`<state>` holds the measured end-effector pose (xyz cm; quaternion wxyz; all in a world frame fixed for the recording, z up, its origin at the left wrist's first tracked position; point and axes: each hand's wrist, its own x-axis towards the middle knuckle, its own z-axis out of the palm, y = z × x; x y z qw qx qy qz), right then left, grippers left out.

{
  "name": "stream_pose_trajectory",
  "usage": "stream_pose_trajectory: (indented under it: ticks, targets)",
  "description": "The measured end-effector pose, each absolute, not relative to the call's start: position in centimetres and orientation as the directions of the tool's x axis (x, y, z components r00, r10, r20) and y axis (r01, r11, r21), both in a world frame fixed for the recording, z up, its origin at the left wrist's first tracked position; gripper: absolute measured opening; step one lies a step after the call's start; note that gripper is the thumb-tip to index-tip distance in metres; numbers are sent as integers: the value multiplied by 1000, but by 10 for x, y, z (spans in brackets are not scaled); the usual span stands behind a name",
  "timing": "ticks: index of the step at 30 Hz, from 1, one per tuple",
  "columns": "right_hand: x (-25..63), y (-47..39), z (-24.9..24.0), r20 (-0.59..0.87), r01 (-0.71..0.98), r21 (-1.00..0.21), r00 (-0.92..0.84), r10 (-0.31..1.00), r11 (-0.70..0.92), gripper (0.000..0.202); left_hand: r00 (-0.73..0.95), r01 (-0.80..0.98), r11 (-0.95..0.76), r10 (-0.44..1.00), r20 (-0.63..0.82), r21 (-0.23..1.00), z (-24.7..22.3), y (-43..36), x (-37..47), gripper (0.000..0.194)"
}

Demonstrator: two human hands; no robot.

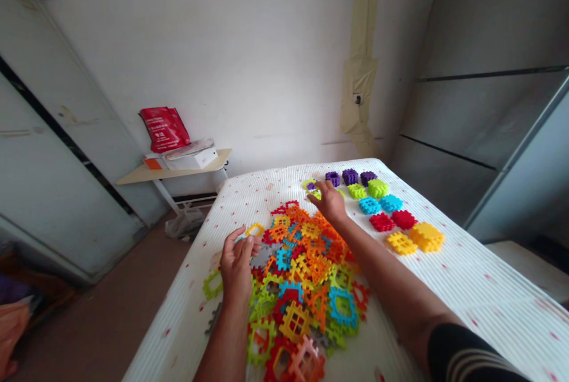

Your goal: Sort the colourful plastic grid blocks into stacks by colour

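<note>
A heap of interlocking plastic building tiles (296,320) in orange, yellow, lime, blue, red and grey lies on the white cover. Left of the heap's far part is my left hand (237,257), its fingers apart; a yellow tile frame (255,229) shows just beyond the fingertips, and I cannot tell whether they touch. My right hand (329,201) reaches past the heap, thumb and fingers spread, close to a lime tile (306,184) with purple showing inside it. Part of another lime piece is hidden under this hand.
On the right stand sorted stacks: purple tiles (349,177), lime tiles (377,188), blue tiles (391,203), red tiles (404,219) and yellow tiles (427,236). A side table (133,176) at left holds red packages (163,129) and a white box (195,158). Grey cabinets flank both sides.
</note>
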<state>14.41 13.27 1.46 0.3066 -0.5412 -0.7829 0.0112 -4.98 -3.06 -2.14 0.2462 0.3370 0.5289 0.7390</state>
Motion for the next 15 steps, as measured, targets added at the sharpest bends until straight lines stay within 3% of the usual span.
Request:
stream_pose_trajectory:
  ticks: [6,15]
  targets:
    - [183,174,-20,319,956,-278,5,948,89,37,-643,-4,-297,732,225,955,-24,-29,-48,43]
    - [185,188,-35,248,969,-243,17,969,45,33,-644,-20,-310,731,225,951,-24,-29,-47,44]
